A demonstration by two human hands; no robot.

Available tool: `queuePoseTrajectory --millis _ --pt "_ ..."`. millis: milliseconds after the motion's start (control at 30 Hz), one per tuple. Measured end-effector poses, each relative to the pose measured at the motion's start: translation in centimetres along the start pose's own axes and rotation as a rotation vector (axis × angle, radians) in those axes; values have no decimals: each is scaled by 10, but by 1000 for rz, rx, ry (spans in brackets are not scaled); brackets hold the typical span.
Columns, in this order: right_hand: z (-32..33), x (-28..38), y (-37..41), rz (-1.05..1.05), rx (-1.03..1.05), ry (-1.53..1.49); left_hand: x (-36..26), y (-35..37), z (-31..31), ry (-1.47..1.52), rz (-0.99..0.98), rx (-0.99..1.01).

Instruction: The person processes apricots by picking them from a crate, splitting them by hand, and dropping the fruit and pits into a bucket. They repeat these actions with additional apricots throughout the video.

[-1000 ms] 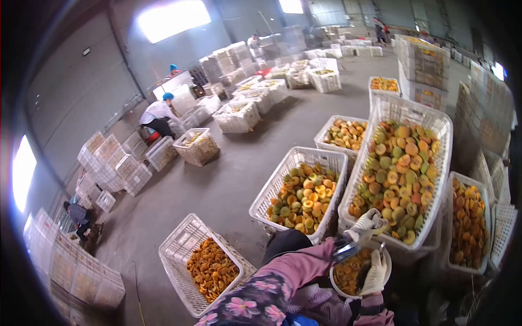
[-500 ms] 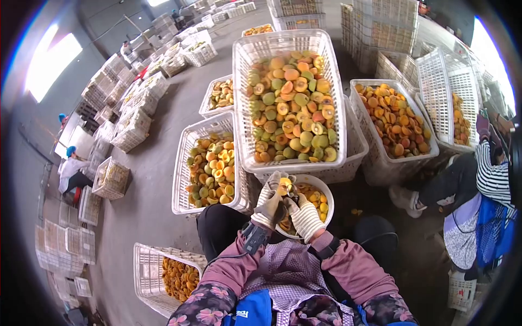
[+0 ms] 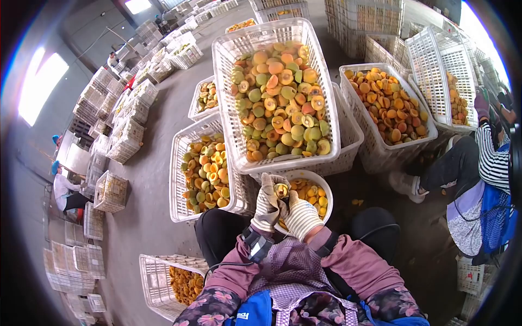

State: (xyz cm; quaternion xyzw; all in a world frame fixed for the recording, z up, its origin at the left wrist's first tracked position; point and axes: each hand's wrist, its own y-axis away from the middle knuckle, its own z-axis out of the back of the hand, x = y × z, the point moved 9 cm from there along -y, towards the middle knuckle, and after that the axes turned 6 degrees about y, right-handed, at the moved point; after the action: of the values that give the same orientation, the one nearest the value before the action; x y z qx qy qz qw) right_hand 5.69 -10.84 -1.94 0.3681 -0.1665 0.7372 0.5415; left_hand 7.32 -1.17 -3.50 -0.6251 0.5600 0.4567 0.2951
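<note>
My left hand (image 3: pixel 266 205), in a soiled white and grey glove, is closed around a halved peach (image 3: pixel 281 190) with its cut face up and a dark middle. My right hand (image 3: pixel 302 215), in a striped knit glove, is closed close beside it, thumb toward the fruit. Something dark and narrow shows between the hands; its kind is hidden. Just behind and below them is a white bucket (image 3: pixel 329 202) with yellow peach pieces (image 3: pixel 312 196). Beyond my hands stands a large white crate (image 3: pixel 331 155) full of halved green and orange peaches (image 3: pixel 285 106).
A crate of peach halves (image 3: pixel 206 176) stands to the left, another (image 3: pixel 389 106) to the right. A tipped crate (image 3: pixel 155 280) with brown-orange pieces lies lower left. At right sits a co-worker in a striped sleeve (image 3: pixel 493 157). Stacked crates (image 3: pixel 364 27) rise behind.
The peach in my left hand has turned; its bright yellow flesh showed before, now a darker cut middle. Both hands stay close together. The whole view has tilted slightly.
</note>
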Motion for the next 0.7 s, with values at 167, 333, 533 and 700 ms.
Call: queuePoseTrajectory --millis 167,333,533,700 --pt "-19 -6 0 26 75 0 8 -3 19 -122 77 -29" --pt "-31 -8 6 66 123 49 8 -4 21 -192 129 53" --pt "-15 -4 3 -24 118 46 -13 0 6 1 -67 7" --pt "-36 -11 4 -45 163 -89 -15 9 -3 128 -53 -9"
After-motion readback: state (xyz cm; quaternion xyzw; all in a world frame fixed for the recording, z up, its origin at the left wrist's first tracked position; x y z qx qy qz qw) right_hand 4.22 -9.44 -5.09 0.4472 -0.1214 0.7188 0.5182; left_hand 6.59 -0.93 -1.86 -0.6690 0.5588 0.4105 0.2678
